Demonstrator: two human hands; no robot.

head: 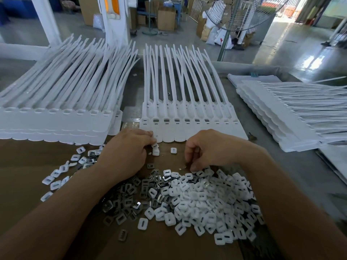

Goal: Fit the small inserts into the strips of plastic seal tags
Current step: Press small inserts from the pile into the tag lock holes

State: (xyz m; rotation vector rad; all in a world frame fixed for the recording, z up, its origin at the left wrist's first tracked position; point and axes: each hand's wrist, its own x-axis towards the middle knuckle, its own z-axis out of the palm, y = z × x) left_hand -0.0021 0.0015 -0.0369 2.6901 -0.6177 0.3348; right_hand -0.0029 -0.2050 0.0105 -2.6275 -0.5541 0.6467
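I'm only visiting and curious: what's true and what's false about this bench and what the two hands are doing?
1. The tag strips are white. True.
2. The left hand rests on a fan. False: it pinches a white insert by the near edge of the middle strip.
3. The pile of inserts lies on brown cardboard. True.
4. The right hand lies flat on the right stack. False: its fingers curl down at the pile's far edge.
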